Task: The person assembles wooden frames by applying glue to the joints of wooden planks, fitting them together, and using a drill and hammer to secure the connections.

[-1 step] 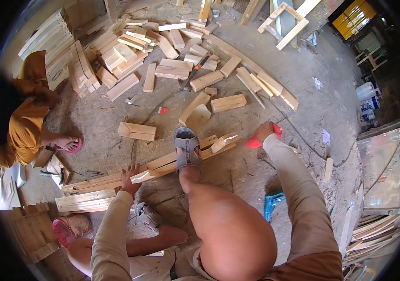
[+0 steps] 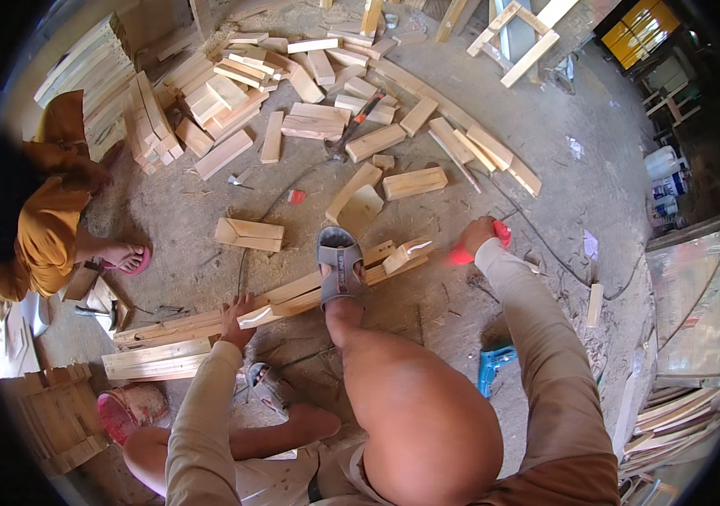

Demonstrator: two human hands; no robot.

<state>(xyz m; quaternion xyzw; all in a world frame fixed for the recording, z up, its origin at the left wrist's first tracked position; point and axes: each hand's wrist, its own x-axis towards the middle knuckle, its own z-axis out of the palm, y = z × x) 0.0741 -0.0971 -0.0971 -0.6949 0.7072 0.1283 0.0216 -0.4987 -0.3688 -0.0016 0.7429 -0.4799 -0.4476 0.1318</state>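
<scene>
My left hand (image 2: 236, 320) lies across long pale wooden strips (image 2: 166, 331), its fingers curled over them. Beside it, a short wood end (image 2: 255, 318) carries a white streak that looks like glue. My sandalled right foot (image 2: 341, 266) presses on the strips near their middle. Past the foot, a small wooden block (image 2: 402, 255) on the strips bears another white streak. My right hand (image 2: 480, 231) grips a red bottle (image 2: 461, 254), blurred at its left end, just right of the strips' far end. The hand hides part of the bottle.
Loose wooden blocks (image 2: 315, 122) cover the floor ahead, with a hammer (image 2: 360, 120) among them. A blue power tool (image 2: 493, 364) lies by my right forearm. A dark cable (image 2: 558, 260) crosses the floor at right. Another person's foot (image 2: 131, 257) is at left, and a bucket (image 2: 131, 406) near my left knee.
The whole view has shifted very slightly. Both hands, the foot and the strips keep their places.
</scene>
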